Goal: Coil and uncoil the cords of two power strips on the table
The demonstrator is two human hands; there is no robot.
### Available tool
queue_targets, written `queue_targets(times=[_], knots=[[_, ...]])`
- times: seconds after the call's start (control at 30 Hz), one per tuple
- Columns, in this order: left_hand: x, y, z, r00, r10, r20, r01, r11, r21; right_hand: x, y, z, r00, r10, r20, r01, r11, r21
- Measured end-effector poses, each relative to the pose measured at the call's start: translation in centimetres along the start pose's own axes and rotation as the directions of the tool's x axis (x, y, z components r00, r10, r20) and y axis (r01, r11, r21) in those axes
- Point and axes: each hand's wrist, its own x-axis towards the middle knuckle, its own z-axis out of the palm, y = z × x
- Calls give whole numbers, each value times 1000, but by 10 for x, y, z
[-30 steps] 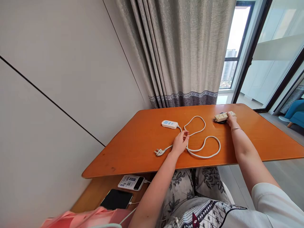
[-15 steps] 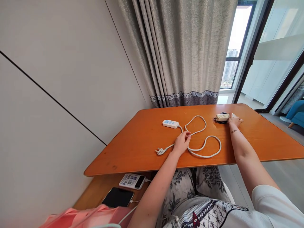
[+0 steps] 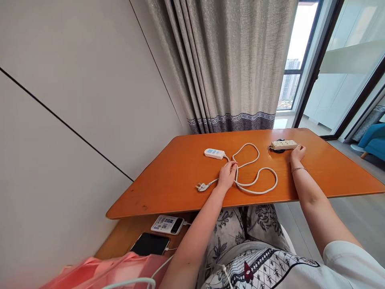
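A white cable [image 3: 258,182] lies in loops on the orange table [image 3: 168,180]. One end carries a plug [image 3: 201,187], the other a small white power strip with a blue label [image 3: 214,153]. My left hand [image 3: 227,176] rests on the cable near the plug end, its fingers curled on the cord. My right hand [image 3: 297,153] lies on the tabletop just in front of a cream power strip [image 3: 284,145], fingers loosely curled and not touching it. That strip sits over a dark round thing.
A grey curtain [image 3: 228,64] hangs behind the table, with a window and glass door to the right. On a lower shelf at the left lie a dark phone [image 3: 150,244] and a white power bank [image 3: 167,224]. Pink cloth [image 3: 99,271] is at the bottom left.
My right hand has come off the cream power strip and drawn back a little onto the table. My left hand stays on the cable.
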Motion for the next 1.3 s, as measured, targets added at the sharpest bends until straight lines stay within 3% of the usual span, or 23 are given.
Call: queue_targets(times=[0.47,0.77,1.1,1.2,1.3], knots=[[2,-6,3,989,-51,-139,38,995,-95,-20,-1,-11,976,-86,200,76,996,56],[3,-13,3,935,-151,-321,79,971,-226,-27,-3,-14,955,-106,279,89,993,71],[7,-21,5,916,-201,-347,113,960,-258,-44,-19,-25,938,-109,329,78,991,105],[7,-26,8,917,-203,-342,113,958,-264,-56,-31,-30,907,-138,397,92,987,132],[13,-34,10,910,-240,-339,148,950,-275,-77,-47,-35,832,-190,522,118,979,168]])
